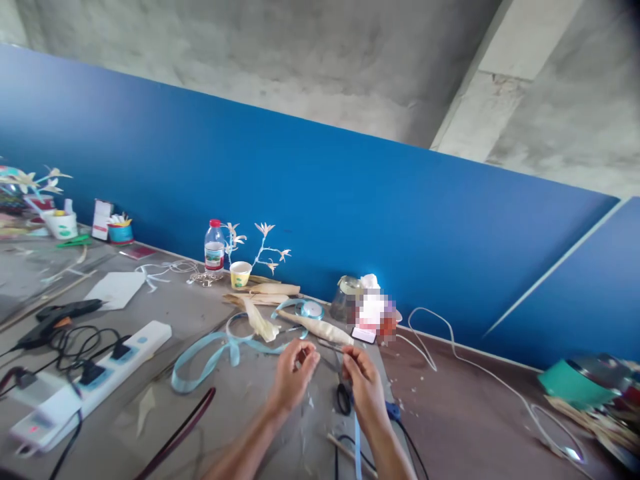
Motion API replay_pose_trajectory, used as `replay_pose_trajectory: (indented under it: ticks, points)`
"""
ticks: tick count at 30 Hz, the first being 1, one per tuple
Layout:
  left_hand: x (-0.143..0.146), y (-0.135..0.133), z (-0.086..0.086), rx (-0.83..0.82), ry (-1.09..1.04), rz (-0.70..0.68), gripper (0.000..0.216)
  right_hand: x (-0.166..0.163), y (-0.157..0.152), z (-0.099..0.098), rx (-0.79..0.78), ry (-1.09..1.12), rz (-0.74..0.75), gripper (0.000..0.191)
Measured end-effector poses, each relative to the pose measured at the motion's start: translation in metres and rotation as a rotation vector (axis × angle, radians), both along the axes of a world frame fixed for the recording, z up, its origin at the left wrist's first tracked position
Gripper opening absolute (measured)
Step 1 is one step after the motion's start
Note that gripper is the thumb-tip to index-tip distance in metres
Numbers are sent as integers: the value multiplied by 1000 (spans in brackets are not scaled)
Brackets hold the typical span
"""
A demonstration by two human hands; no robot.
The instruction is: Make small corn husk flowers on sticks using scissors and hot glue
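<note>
My left hand [293, 373] and my right hand [364, 381] are close together over the grey table [240, 400], both with fingers pinched. Between them runs a thin dark stem or wire [330, 346], gripped at each end by a hand. A light blue ribbon [210, 353] loops across the table just left of my left hand. Dried corn husks [320, 328] lie just beyond the hands. Black-handled scissors [344, 399] lie under my right hand.
A white power strip [95, 377] and a black glue gun [55, 317] lie at the left. A water bottle [215, 247], a yellow cup [241, 274] and husk flowers [265, 247] stand by the blue wall. A white cable [450, 340] trails right.
</note>
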State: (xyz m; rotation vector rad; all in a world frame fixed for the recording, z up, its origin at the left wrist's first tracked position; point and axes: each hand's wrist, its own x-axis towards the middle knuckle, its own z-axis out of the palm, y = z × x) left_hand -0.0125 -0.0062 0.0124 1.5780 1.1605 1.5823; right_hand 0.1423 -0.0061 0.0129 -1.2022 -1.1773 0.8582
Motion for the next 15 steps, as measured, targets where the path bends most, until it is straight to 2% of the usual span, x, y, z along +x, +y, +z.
replay_pose_trajectory:
  ticks: [4,7,9,12,15]
  points:
    - [2,-3,-1,96,75,85,22,-6,5,17,48,-96,-34,32]
    - [1,-4,-2,150,48,174,23,-18,24,30,58,-216,1,27]
    - [-1,-4,-3,163,-12,240,22,-36,43,37,58,-338,65,21]
    - [-6,-2,-2,156,-94,323,22,-76,70,38,111,-599,272,14]
    - [-14,0,2,137,-122,403,22,-120,92,30,98,-648,372,7]
